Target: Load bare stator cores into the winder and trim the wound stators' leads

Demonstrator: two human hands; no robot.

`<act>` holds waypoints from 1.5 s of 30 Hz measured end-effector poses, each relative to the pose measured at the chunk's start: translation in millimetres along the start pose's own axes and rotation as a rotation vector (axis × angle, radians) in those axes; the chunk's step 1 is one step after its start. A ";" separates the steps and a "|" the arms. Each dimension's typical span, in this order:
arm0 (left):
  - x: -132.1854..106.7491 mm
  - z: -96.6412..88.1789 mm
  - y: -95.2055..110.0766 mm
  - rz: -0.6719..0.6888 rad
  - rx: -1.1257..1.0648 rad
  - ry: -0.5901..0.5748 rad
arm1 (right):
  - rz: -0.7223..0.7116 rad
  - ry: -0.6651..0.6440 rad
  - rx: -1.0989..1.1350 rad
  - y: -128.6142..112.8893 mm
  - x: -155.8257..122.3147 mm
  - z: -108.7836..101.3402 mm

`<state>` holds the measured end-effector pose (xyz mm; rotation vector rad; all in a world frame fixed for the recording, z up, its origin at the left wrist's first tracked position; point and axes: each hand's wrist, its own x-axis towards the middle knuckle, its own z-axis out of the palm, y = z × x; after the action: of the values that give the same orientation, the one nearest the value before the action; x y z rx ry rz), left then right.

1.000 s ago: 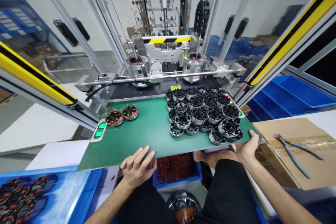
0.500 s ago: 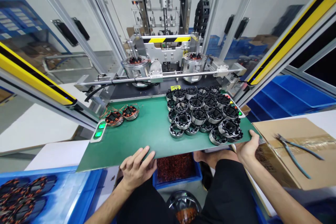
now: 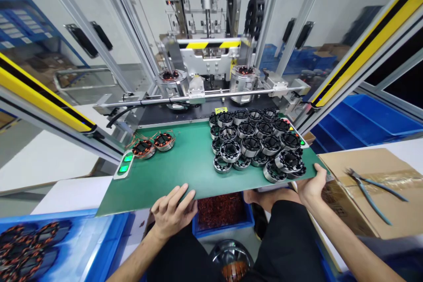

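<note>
My left hand (image 3: 174,209) rests on the front edge of the green worktop (image 3: 185,176), fingers lying loosely over it, with no part held. At the right front corner my right hand (image 3: 312,185) grips the worktop's edge, thumb on top and the other fingers hidden beneath. Nearest to it is a stack of bare stator cores (image 3: 250,145), steel rings with black slotted insulation. Two copper-wound stators (image 3: 164,141) with loose wire ends lie at the left. Behind, two metal cylindrical fixtures (image 3: 244,83) on the machine each hold a part with copper windings.
A yellow-and-black striped bar (image 3: 211,44) crosses the machine. Lit green buttons (image 3: 124,168) sit at the left. Cutting pliers (image 3: 366,187) lie on a cardboard box (image 3: 390,163). A blue tray (image 3: 109,233) holds wound stators. Below the worktop stands a blue bin (image 3: 224,229) of copper-coloured scraps.
The machine's striped bar and the plate under it have shifted slightly upward, and the rods above the fixtures are blurred. Both hands and the parts on the worktop stay in place.
</note>
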<state>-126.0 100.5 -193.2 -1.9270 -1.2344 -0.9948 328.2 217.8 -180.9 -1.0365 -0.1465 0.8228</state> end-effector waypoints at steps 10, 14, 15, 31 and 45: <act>-4.1 1.3 -1.2 0.001 0.004 -0.004 | 0.020 -0.018 -0.021 -2.2 0.5 -1.1; -2.6 0.9 -1.0 0.003 0.006 -0.005 | 0.006 -0.017 -0.016 -1.2 1.1 -1.9; -1.7 0.6 -0.8 0.007 0.003 -0.006 | 0.008 -0.011 -0.012 -1.7 0.1 -1.0; -5.1 1.8 -1.2 -0.006 -0.003 -0.006 | 0.007 -0.027 -0.016 0.2 3.0 -3.5; -1.5 0.3 -0.5 0.007 0.007 -0.005 | 0.012 0.004 0.005 -3.8 -5.0 4.7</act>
<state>-126.8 100.3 -194.5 -1.9278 -1.2315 -0.9813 324.5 216.7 -174.0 -1.0348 -0.1345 0.8312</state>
